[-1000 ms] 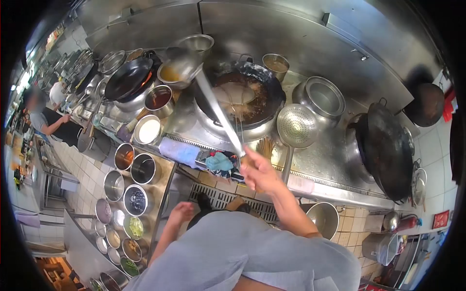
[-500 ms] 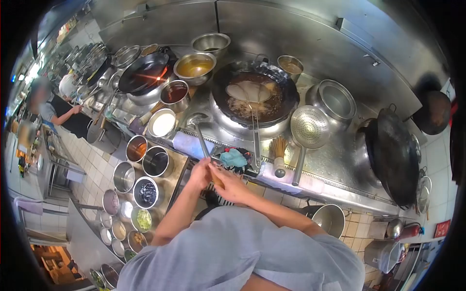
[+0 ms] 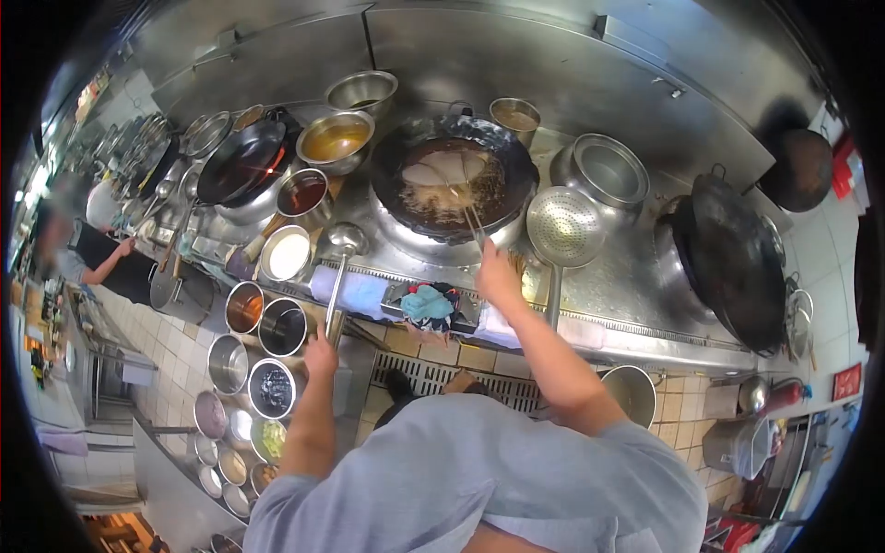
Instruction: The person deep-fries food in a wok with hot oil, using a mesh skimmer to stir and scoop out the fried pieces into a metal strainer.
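Gripping a wire strainer point(image 3: 474, 220) in the wok point(image 3: 519, 173), the right hand point(image 3: 500, 276) shows in the head view. The left hand point(image 3: 321, 356), front-left of the wok, grips a ladle point(image 3: 347, 239). A holey skimmer point(image 3: 565, 229) lies right of the wok, a blue cloth point(image 3: 426, 302) in front. Far right, a red sign point(image 3: 848, 380) is too small to read.

Behind the steel cooking counter point(image 3: 636, 297) rises a wall of steel panels point(image 3: 516, 55), soft light shining off it and a dark seam point(image 3: 369, 39) dividing it. Past the counter's right end stands a white tiled wall point(image 3: 823, 253) with a red sign point(image 3: 848, 380). In front of the counter, a slotted grate point(image 3: 518, 394) lies in the tiled floor point(image 3: 678, 398). Well left of the counter, what seems a pale worktop point(image 3: 57, 364) blurs.
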A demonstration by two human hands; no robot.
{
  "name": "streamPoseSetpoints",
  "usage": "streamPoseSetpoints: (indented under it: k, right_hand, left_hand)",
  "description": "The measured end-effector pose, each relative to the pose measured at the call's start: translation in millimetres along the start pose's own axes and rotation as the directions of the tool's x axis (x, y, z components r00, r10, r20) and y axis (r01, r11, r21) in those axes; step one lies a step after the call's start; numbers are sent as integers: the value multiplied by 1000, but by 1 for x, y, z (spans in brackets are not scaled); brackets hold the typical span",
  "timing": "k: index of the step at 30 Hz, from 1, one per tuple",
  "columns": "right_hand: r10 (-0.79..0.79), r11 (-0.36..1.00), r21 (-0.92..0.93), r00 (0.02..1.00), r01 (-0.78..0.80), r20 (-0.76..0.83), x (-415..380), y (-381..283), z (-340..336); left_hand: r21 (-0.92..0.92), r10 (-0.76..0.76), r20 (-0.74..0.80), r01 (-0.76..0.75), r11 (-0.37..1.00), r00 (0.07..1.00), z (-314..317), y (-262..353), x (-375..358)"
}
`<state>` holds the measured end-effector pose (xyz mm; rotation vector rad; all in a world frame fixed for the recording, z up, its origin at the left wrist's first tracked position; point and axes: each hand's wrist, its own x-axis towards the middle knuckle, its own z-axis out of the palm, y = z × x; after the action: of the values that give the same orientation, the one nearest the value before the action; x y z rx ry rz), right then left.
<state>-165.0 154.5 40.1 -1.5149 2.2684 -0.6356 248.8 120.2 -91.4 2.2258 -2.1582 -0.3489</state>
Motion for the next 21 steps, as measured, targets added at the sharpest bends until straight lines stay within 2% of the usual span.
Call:
streamPoseSetpoints:
  k: [2, 3, 6, 7, 8, 10, 11, 13, 15, 16, 17, 19, 20, 21]
  right_hand:
    - [78, 995, -72, 996, -76, 33, 17, -14, -38]
    - [-44, 997, -64, 996, 39, -77, 26, -3, -43]
    - [-87, 994, -67, 996, 85, -35, 45, 10, -97]
    - [-175, 984, -8, 960, 178, -218, 48, 20, -102]
    - [-120, 991, 25, 970, 128, -214, 50, 32, -111]
    - [-125, 989, -108, 968, 104, -218, 64, 60, -127]
    - [-174, 983, -98, 966, 157, -194, 79, 84, -133]
    - [-192, 980, -98, 949, 172, -250, 106, 131, -130]
    - [91, 978, 197, 993, -75, -73, 94, 119, -140]
    - [212, 923, 318, 976, -216, 46, 83, 107, -147]
    - [208, 874, 413, 965, -256, 158, 73, 93, -154]
    - [195, 773, 530, 926, -349, 324, 77, 113, -136]
    - [176, 714, 575, 897, -399, 404, 80, 124, -125]
    - [181, 710, 568, 888, -415, 423, 77, 124, -115]
  left_hand:
    - [34, 0, 36, -2, 999, 999, 18, -17, -2]
    - [32, 3, 41, -5, 999, 999, 33, -33, 1]
    - [-4, -3, 15, 3, 1000, 1000, 31, -36, -2]
    - [-19, -12, 7, 12, 1000, 1000, 23, -32, -7]
    - [-55, 6, 4, -6, 998, 1000, 20, -29, -12]
    - [-62, 62, -85, -67, 996, 995, 34, -37, -19]
    - [-64, 89, -180, -102, 993, 980, 35, -37, -23]
    - [-56, 147, -363, -179, 982, 920, 30, -30, -37]
    - [-95, 198, -386, -252, 963, 901, 15, -19, -55]
    - [-116, 220, -397, -286, 951, 891, 10, -14, -64]
    - [-234, 238, -350, -331, 914, 906, 10, -9, -71]
    - [-463, 291, -261, -383, 799, 921, 13, -2, -84]
    - [-555, 291, -199, -352, 754, 936, 30, -3, -86]
    - [-638, 292, -135, -309, 706, 947, 56, -6, -87]
